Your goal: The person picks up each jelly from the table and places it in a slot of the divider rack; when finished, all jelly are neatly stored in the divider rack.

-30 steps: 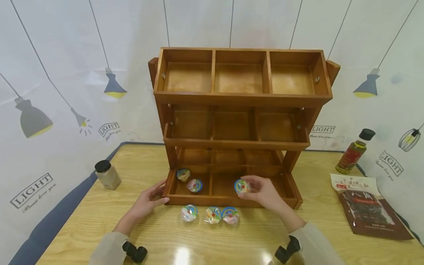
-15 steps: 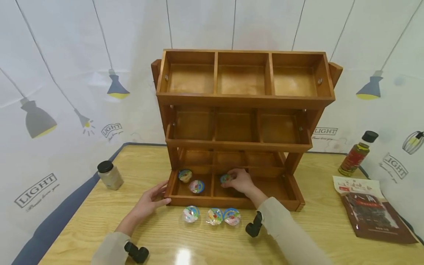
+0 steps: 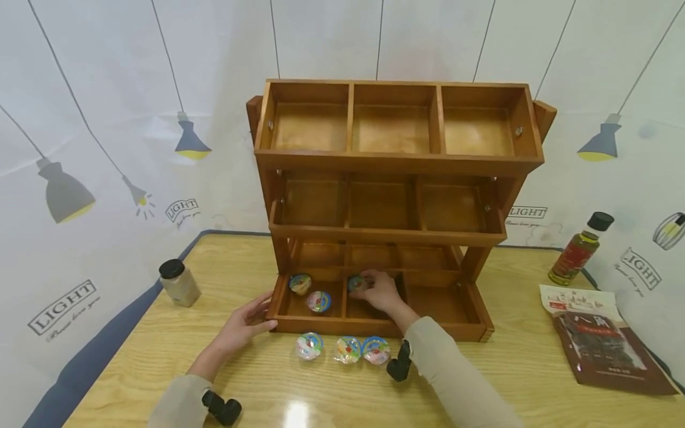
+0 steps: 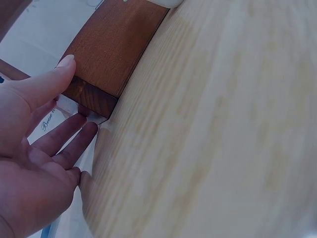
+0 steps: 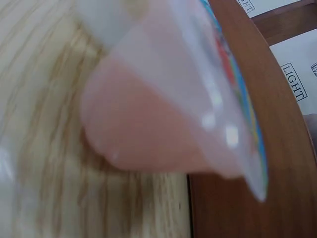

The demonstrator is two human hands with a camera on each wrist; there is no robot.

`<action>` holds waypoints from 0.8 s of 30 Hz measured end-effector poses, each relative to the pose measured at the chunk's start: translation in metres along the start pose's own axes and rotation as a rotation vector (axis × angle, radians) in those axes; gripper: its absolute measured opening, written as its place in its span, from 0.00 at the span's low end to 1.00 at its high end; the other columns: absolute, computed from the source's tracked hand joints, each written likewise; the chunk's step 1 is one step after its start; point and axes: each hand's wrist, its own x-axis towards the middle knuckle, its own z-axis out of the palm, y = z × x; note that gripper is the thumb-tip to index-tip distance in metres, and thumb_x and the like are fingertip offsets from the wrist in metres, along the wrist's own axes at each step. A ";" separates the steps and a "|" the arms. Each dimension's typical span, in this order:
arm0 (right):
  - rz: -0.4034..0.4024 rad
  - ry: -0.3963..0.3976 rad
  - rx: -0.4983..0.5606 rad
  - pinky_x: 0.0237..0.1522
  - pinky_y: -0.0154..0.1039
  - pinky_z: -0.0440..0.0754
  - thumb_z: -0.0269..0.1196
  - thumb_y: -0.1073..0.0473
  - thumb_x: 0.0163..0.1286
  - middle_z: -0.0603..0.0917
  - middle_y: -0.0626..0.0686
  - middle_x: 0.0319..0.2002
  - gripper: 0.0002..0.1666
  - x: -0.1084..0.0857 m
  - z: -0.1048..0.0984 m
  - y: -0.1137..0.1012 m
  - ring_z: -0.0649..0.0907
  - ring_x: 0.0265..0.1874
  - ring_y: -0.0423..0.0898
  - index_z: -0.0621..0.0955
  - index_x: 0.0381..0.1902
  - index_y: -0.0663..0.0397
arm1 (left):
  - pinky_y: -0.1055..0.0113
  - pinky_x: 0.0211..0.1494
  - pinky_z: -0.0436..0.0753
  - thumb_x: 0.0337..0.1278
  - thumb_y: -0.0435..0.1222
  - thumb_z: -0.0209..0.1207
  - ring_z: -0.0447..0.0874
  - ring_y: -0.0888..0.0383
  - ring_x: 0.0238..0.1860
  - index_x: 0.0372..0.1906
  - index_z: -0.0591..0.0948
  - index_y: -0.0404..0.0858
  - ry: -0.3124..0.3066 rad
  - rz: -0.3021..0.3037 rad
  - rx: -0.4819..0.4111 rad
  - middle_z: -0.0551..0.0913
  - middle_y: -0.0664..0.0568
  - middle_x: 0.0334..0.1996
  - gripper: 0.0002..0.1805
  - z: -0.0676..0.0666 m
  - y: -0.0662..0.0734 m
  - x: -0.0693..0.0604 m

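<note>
Scanning outward across the pale, wavy-grained table (image 3: 257,392), I first meet three foil-topped cups: a left cup (image 3: 308,346), well apart from a middle cup (image 3: 348,350) and a right cup (image 3: 376,351) that sit side by side. One of them looms, blurred, in my right-wrist view, its wall translucent and pinkish under a glossy lid. Off to the right lies a brown, shiny bag (image 3: 594,348).

My left hand (image 3: 247,321) rests at the near left corner of the varnished, reddish-brown rack (image 3: 439,330), thumb against the wood, fingers loosely extended and grasping nothing. Inside the left compartment, two more round cups lie, a near one (image 3: 319,301) and a far one (image 3: 301,284).

What matters most is in the middle compartment: my right hand (image 3: 382,290), fingers closed in a small pinch, has hold of a green-blue-lidded cup (image 3: 355,283). That cup lies to the left of the hand's palm, in the far left corner, just beside the divider (image 3: 345,298). Being round, it shows no long axis; my left hand is well away. Whether its base touches the floor, I cannot tell.

Farther out stand a cloudy, black-capped jar (image 3: 181,286) on the left and a slim amber bottle (image 3: 575,258) on the right.
</note>
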 end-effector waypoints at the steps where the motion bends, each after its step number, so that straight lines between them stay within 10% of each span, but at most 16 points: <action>1: -0.002 0.001 -0.002 0.41 0.44 0.78 0.69 0.53 0.48 0.80 0.58 0.44 0.32 0.000 0.001 0.000 0.78 0.44 0.53 0.74 0.52 0.57 | 0.53 0.60 0.68 0.52 0.40 0.58 0.62 0.42 0.63 0.67 0.58 0.43 0.002 -0.002 -0.003 0.62 0.36 0.63 0.36 0.000 0.000 0.000; 15: -0.152 -0.038 -0.150 0.48 0.49 0.75 0.67 0.50 0.51 0.80 0.58 0.45 0.35 -0.019 -0.019 -0.005 0.79 0.44 0.53 0.71 0.55 0.60 | 0.51 0.61 0.67 0.51 0.42 0.59 0.62 0.43 0.63 0.66 0.58 0.46 0.000 -0.010 -0.018 0.62 0.38 0.63 0.37 0.004 -0.005 0.003; 24: -0.269 -0.110 0.284 0.45 0.37 0.79 0.65 0.54 0.55 0.76 0.66 0.50 0.31 -0.057 -0.056 0.000 0.80 0.46 0.52 0.72 0.54 0.60 | 0.51 0.61 0.66 0.51 0.43 0.59 0.62 0.43 0.63 0.66 0.58 0.48 0.000 -0.014 0.001 0.62 0.38 0.63 0.37 0.000 -0.003 0.001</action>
